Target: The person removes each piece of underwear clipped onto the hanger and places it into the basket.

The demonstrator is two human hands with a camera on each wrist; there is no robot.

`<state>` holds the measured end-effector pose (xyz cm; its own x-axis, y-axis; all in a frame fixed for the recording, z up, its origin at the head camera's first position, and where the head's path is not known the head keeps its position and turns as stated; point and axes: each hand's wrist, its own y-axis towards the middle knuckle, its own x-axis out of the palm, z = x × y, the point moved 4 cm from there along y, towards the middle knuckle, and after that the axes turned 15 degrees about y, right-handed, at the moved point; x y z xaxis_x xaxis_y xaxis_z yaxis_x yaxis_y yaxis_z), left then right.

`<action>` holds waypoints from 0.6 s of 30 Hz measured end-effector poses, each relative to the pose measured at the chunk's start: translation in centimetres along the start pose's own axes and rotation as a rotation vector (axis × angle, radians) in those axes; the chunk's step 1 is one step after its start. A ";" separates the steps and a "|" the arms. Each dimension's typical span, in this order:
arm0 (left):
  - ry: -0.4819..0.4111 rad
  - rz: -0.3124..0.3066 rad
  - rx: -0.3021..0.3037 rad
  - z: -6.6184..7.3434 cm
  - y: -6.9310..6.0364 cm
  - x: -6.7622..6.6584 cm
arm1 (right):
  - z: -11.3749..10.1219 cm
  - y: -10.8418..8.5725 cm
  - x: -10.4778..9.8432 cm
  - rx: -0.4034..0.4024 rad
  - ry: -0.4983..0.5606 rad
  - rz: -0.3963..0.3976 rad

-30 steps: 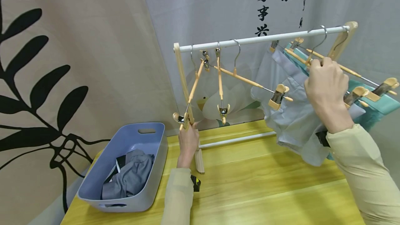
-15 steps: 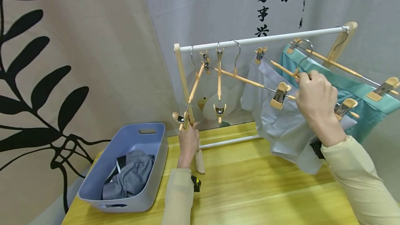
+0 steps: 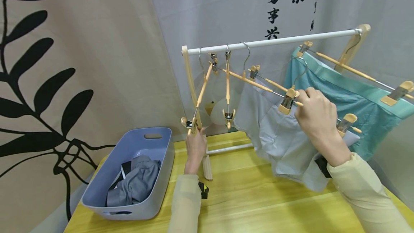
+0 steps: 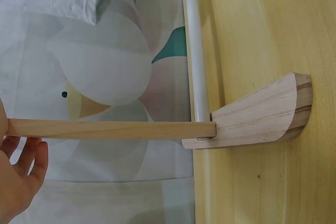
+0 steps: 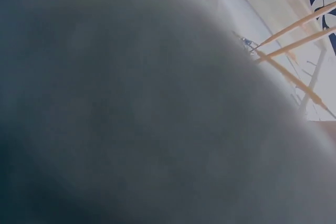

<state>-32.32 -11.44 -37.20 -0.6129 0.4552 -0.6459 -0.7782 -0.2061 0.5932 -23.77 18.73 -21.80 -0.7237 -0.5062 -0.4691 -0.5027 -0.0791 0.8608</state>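
My right hand (image 3: 317,121) holds a clip hanger by its middle, just under the metal hook (image 3: 305,68). That hook is off the white rail (image 3: 278,41). Pale grey shorts (image 3: 275,143) hang from the hanger's two clips. In the right wrist view a blurred grey surface (image 5: 131,108) fills most of the frame, so the right fingers are hidden. My left hand (image 3: 195,149) grips the wooden post (image 4: 115,129) at the left end of the rack. Teal shorts (image 3: 343,89) hang on another clip hanger (image 3: 347,66) at the rack's right end.
Several bare clip hangers (image 3: 227,82) hang on the left half of the rail, one close to my right hand. A blue basket (image 3: 163,179) with dark grey clothing (image 3: 137,181) stands left on the wooden table (image 3: 252,197). A printed curtain (image 3: 207,6) hangs behind.
My right hand has moved left and a little down with the hanger and grey shorts. Its hook has come away from the rail, and more of the teal shorts shows. My left hand stays put.
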 end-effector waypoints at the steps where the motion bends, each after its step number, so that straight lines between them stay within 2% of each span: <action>1: -0.004 0.001 -0.001 0.0 0.1 0.1 | -0.1 -0.1 0.1 0.007 0.002 -0.002; 11: 0.022 -0.022 -0.001 -0.1 0.2 0.2 | -0.5 -1.0 0.9 0.109 -0.008 -0.120; 18: 0.043 -0.002 0.017 0.0 0.2 0.4 | -0.5 -1.5 1.2 0.120 0.025 -0.163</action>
<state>-32.71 -11.33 -37.30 -0.6167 0.4180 -0.6671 -0.7774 -0.1901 0.5995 -23.68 17.81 -23.58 -0.6169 -0.5162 -0.5941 -0.6662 -0.0594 0.7434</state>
